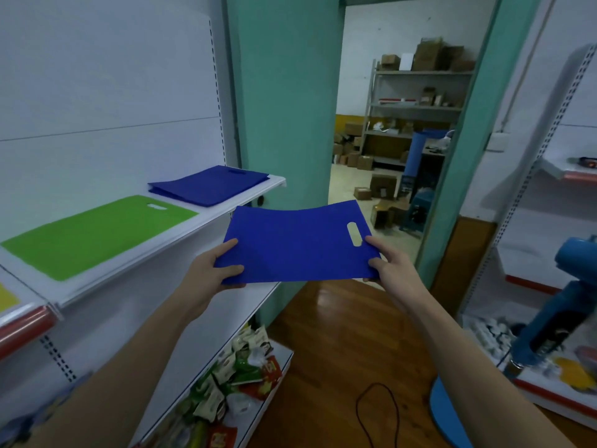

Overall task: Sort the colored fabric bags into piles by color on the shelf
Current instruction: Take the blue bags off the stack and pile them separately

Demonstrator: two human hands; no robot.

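Observation:
I hold a flat blue fabric bag in the air in front of the shelf, level, its handle slot toward the right. My left hand pinches its near left corner, thumb on top. My right hand pinches its near right corner beside the slot. On the white shelf to the left lies a pile of blue bags at the far end, a green bag in the middle, and a corner of a yellow bag at the left edge.
A lower shelf holds several snack packets. A teal doorway stands ahead, opening onto a storeroom with boxes. Another white rack with a blue machine is on the right. A black cable lies on the wooden floor.

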